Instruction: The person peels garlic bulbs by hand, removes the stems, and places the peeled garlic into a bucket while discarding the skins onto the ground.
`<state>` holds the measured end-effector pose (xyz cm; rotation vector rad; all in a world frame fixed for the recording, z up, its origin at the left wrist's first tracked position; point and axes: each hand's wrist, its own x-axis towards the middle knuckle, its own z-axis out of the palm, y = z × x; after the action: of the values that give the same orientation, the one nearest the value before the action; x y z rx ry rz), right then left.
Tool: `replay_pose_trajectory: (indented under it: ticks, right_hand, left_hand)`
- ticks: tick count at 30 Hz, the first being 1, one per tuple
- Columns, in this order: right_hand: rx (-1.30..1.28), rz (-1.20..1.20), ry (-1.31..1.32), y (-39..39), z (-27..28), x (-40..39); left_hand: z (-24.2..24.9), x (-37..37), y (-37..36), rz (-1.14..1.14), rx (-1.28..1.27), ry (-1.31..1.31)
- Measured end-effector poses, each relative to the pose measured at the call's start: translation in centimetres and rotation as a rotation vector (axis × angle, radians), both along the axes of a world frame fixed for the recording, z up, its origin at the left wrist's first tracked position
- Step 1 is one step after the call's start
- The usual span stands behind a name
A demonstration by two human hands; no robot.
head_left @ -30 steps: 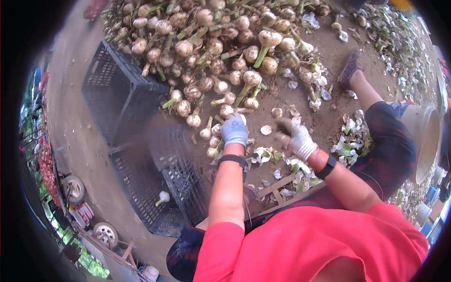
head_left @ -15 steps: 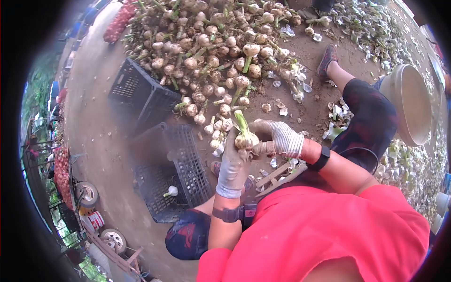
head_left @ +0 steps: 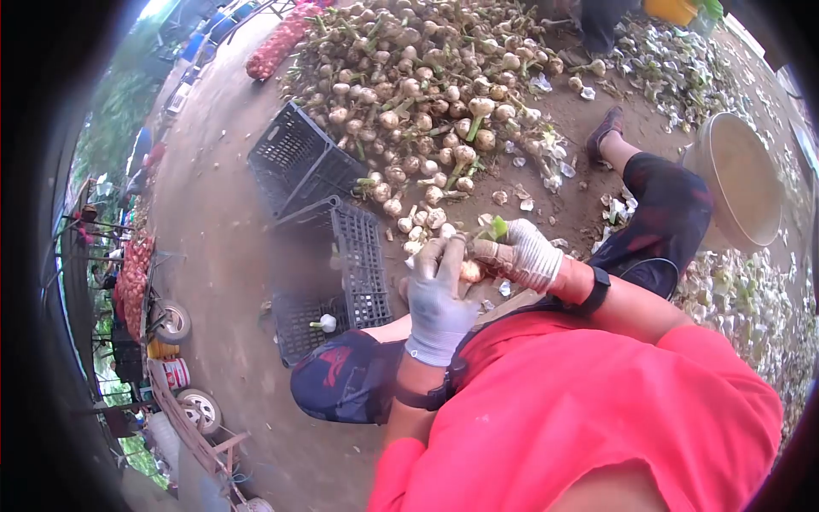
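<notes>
A garlic bulb (head_left: 471, 271) with a green stem stub (head_left: 499, 226) is between my two gloved hands, above my lap. My left hand (head_left: 439, 294), back upward, has its fingers bent over the bulb's near left side. My right hand (head_left: 522, 254) is closed around the stem side, with the green end poking out above its fingers. Both gloves partly hide the bulb. Just beyond my fingers lie several loose garlic bulbs (head_left: 424, 224), at the edge of a large garlic heap (head_left: 418, 94).
A black crate (head_left: 363, 264) at my left has one white trimmed bulb (head_left: 324, 323) in it. Behind stands another black crate (head_left: 299, 162). To the right are a pale bucket (head_left: 742, 179) and scattered peelings (head_left: 742, 316). Another person's leg (head_left: 599, 26) shows at the back.
My left hand has rolled over from beneath the bulb to its near side, back up. The bulb has turned, its stem now by my right hand. The view has shifted left.
</notes>
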<state>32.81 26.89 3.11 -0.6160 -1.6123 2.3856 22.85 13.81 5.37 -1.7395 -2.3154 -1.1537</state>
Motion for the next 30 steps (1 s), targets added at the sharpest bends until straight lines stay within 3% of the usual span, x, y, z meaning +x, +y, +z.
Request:
replay_pose_trajectory:
  ticks: [6,8,9,12,13,14,15,16,17,18,19,20,22,23,24,26,27,28,30]
  right_hand:
    - [0.146,0.151,-0.102,-0.4,1.0,1.8]
    - [0.116,0.202,-0.091,-0.1,0.8,2.4]
    - [0.089,0.259,-0.082,0.1,0.6,2.7]
    - [-0.078,0.334,-0.018,0.0,0.5,2.9]
    - [-0.25,0.26,-0.025,0.2,0.2,2.8]
    - [-0.426,0.182,-0.037,0.2,0.0,2.8]
    - [-0.331,0.167,-0.039,0.6,0.0,3.1]
    - [-0.11,-0.017,-0.08,-0.5,0.2,2.3]
    - [-0.012,0.032,-0.088,-0.5,0.7,2.1]
    - [0.078,0.077,-0.096,-0.6,1.0,2.0]
    - [-0.146,0.185,-0.017,-0.2,0.2,2.1]
    - [-0.147,0.189,-0.018,0.4,-0.3,2.0]
    - [-0.46,0.271,-0.047,1.2,-0.9,1.8]
    - [-0.298,0.147,-0.116,0.6,0.8,1.3]
    - [-0.191,0.098,-0.054,-0.4,-1.7,0.5]
    - [0.729,0.355,0.013,-0.6,-2.5,-0.4]
    - [1.075,0.342,0.123,-1.1,-3.0,-1.1]
    - [1.075,0.345,0.123,-0.7,-2.8,-1.0]
    - [-0.006,0.54,-0.148,1.2,-1.6,0.2]
  left_hand:
    - [-1.0,-0.2,-1.4,-0.048,-0.001,-0.085]
    - [-0.7,-0.8,-1.9,-0.153,-0.049,-0.731]
    - [-0.3,-0.8,-2.3,-0.135,-0.115,-1.433]
    - [-1.9,-1.2,-2.2,-0.161,0.072,-2.208]
    - [-2.0,-1.0,-1.6,-0.109,0.161,-2.432]
    - [-2.6,-1.0,-1.6,-0.028,-0.104,-1.595]
    - [-3.0,-0.9,-1.6,0.035,-0.299,-0.744]
    - [-2.5,-0.6,-0.9,0.053,-0.153,-0.992]
    - [-2.0,-0.3,-0.1,0.072,0.016,-1.228]
    - [-3.4,-0.6,-0.4,0.043,0.173,-1.623]
    - [-3.4,-0.4,-0.5,0.048,0.169,-1.627]
    - [-3.2,-0.3,-0.4,0.019,0.204,-1.633]
    - [-2.6,0.3,0.0,-0.048,0.269,-1.652]
    - [-2.5,0.4,0.3,-0.085,0.302,-1.662]
    - [-3.3,0.0,0.1,-0.144,0.316,-1.672]
    - [-3.8,-0.6,0.2,-0.263,0.341,-1.691]
    - [-3.9,-0.8,0.7,-0.087,0.253,-1.735]
    - [-3.3,-0.9,1.3,0.087,0.162,-1.769]
    - [-5.7,-2.9,0.2,-0.36,0.161,-2.138]
